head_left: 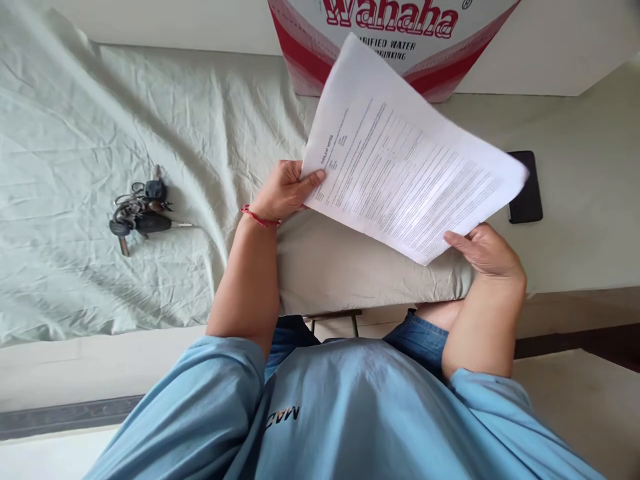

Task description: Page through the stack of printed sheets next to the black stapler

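Observation:
I hold a printed white sheet of paper [400, 160] tilted in the air above a cloth-covered table. My left hand [285, 190] pinches its left edge, with a red thread around the wrist. My right hand [487, 250] grips the sheet's lower right corner from below. The paper's far edge hides part of a red and white carton behind it.
A bunch of keys [140, 210] lies on the wrinkled pale cloth [75, 133] at the left. A black phone [527, 190] rests on the table at the right, partly behind the paper. A red and white "Wahaha" water carton [425, 33] stands at the back.

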`<state>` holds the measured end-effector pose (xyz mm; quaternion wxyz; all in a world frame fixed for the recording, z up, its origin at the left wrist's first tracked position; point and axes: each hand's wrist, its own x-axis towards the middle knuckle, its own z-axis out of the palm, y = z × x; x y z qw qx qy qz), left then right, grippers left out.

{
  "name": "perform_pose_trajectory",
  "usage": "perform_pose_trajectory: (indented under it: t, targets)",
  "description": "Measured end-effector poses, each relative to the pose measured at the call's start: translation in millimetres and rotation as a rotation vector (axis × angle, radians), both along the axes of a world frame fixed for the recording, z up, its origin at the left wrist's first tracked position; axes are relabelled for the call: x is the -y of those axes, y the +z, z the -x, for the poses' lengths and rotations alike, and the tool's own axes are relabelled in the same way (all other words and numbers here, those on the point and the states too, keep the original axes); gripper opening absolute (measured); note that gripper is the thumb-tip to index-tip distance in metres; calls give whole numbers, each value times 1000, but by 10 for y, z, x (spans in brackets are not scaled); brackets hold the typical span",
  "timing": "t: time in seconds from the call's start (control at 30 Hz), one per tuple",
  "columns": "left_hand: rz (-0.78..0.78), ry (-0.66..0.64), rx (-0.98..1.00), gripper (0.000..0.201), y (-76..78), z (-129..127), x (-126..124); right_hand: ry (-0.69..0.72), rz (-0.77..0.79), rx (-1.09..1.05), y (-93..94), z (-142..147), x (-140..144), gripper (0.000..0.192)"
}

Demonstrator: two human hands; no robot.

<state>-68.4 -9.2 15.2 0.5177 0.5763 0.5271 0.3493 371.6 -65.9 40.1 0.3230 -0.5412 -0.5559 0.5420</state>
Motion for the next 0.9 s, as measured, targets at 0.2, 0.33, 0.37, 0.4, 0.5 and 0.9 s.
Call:
perform_pose_trajectory:
  t: [0.2,0.33,0.37,0.4,0.5,0.9]
  targets:
    - [186,-288,-90,59,337,-25,84,-187,-120,-225,204,-139,-57,59]
    - [291,-511,-221,42,614,-254,101,-27,-33,-153,191,85,-67,74]
    - [308,-554,-221,34,662,-329,95,7,-34,-134,180,178,-57,78]
    - [311,-593,-224,30,695,-402,86,26,-51,-116,168,276,-42,77]
    - [310,-680,-243,28,702,-560,60,23,-147,-25,112,552,-2,58]
    - [209,-37,-298,8,256,-602,80,-155,-39,180,-368,677,-163,40]
